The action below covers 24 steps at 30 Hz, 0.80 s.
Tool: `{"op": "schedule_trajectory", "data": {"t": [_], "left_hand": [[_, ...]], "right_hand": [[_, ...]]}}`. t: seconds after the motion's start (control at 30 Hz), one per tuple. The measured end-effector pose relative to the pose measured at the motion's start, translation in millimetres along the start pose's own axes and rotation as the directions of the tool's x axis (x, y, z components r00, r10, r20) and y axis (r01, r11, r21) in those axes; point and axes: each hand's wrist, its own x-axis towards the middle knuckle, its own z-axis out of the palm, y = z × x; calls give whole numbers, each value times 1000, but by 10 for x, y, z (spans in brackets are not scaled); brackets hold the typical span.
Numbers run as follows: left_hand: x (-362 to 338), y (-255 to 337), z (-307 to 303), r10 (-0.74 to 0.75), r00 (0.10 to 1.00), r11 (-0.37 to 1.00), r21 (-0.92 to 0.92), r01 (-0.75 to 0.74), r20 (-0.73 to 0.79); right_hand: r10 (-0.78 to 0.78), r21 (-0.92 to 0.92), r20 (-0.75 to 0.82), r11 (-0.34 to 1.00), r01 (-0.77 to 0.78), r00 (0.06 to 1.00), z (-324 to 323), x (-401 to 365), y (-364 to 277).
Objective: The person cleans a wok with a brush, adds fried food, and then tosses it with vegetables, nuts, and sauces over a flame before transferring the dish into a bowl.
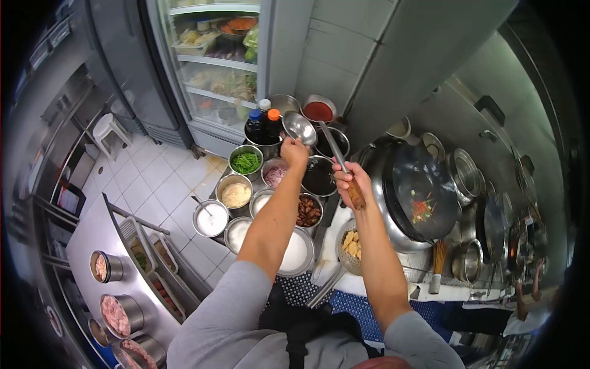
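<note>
My right hand (353, 183) is wrapped round the wooden handle of a ladle (332, 144). Its shaft rises up and left to a shiny round bowl over the ingredient pots. My left hand (295, 152) is closed right below that bowl; what its fingers hold, if anything, is hidden. Beside it stand bottles with blue, white and orange caps (273, 115). Pots of chopped greens (246, 163), sliced onion (275, 176) and dark liquid (320, 176) surround the left hand. To the right, a wok (424, 190) holds small red and green pieces.
A strainer (350, 265) with yellow chunks sits below my right forearm. A bamboo brush (438, 265) lies by the stove. Meat pots (132, 310) stand on the left counter (77, 243). A glass-door fridge (264, 67) is ahead. Another person (522, 320) works at far right.
</note>
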Motion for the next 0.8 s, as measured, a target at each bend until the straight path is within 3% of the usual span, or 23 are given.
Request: {"op": "schedule_trajectory", "data": {"t": [0.07, 0.17, 0.23, 0.4, 0.5, 0.57, 0.67, 0.73, 0.8], "left_hand": [[12, 88, 23, -23, 1000, 995, -99, 24, 11], [-347, 485, -278, 15, 989, 1000, -22, -11, 150], [-590, 488, -368, -49, 976, 992, -107, 73, 211], [-1589, 566, -466, -145, 916, 976, -100, 196, 373], [-2195, 537, -113, -246, 840, 920, -157, 359, 484], [-2564, 424, 112, -212, 809, 928, -147, 343, 548], [-3026, 423, 509, -295, 748, 922, -27, 386, 595], [-3263, 356, 779, -295, 737, 941, 52, 333, 609], [-3474, 413, 862, -298, 728, 931, 18, 366, 617]], "right_hand": [[18, 82, 65, 996, -23, 998, 37, -281, 73], [8, 146, 50, 989, -15, 999, 228, -860, 229], [6, 165, 17, 986, -8, 1000, 286, -1329, 275], [-55, 236, -78, 969, 72, 995, 354, -2515, 168], [-114, 99, -203, 986, 136, 972, 281, -3164, -6], [-200, 4, -296, 978, 210, 934, 241, -3507, -96], [-366, -347, -409, 910, 228, 836, 83, -3870, -324], [-438, -508, -455, 843, 177, 775, -182, -4047, -534], [-510, -618, -491, 776, 131, 706, -482, -4142, -770]]}}
